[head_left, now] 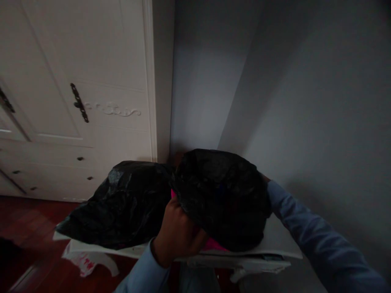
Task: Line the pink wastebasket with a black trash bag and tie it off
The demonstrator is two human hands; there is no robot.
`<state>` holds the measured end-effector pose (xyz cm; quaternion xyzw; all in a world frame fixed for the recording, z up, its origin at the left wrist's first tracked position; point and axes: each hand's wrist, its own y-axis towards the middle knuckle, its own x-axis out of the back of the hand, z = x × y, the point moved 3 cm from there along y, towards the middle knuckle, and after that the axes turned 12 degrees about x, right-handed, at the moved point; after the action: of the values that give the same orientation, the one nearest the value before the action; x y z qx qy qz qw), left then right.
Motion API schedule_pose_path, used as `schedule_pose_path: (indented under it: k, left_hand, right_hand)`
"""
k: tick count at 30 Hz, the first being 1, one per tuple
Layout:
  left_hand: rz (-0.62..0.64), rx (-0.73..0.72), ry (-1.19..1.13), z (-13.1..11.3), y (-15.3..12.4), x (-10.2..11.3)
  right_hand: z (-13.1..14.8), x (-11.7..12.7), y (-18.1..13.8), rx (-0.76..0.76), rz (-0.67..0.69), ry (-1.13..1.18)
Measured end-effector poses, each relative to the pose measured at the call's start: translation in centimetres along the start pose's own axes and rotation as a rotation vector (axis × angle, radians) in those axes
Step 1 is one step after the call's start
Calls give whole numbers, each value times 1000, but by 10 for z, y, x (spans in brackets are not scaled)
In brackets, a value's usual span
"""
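A black plastic bag with a wide open mouth sits on a white table, its edge draped over something pink that shows beneath it. My left hand is closed on the near left edge of this bag, fingers partly tucked under the plastic. My right hand reaches round the far right side of the bag; only a bit near the wrist shows, and its fingers are hidden. To the left lies another dark plastic bag, bulky and wrinkled, touching the first.
Below both bags is the white table, whose near edge overhangs a red-brown floor. A white wardrobe with dark handles stands at the back left. A grey wall closes off the right. A white and red plastic bag hangs under the table.
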<state>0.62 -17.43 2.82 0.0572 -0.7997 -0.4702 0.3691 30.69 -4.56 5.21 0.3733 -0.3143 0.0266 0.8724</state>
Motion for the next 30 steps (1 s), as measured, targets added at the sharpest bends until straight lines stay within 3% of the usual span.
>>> schedule_pose_path:
  k: [3, 5, 7, 10, 14, 19, 22, 26, 30]
  left_hand:
    - [49, 20, -9, 0, 1, -1]
    - [75, 38, -20, 0, 2, -2]
    - [89, 61, -18, -1, 2, -2]
    - [97, 74, 11, -3, 3, -4]
    - [106, 81, 35, -6, 5, -6]
    - [144, 115, 26, -6, 8, -7]
    - [92, 86, -10, -7, 10, -5]
    - [23, 74, -16, -7, 11, -5]
    - [97, 88, -22, -6, 10, -7]
  right_hand:
    - [-11, 14, 21, -156, 28, 112]
    - [-7, 24, 35, -265, -70, 200]
    - [11, 32, 45, -266, -181, 243]
    - [59, 29, 50, -28, -157, 111]
    - [123, -2, 32, 370, 105, -170]
    - [174, -33, -12, 742, 338, -284]
    - [204, -34, -39, 806, 433, -345]
    - [226, -21, -64, 746, 590, -273]
    - [200, 12, -75, 661, 441, -404]
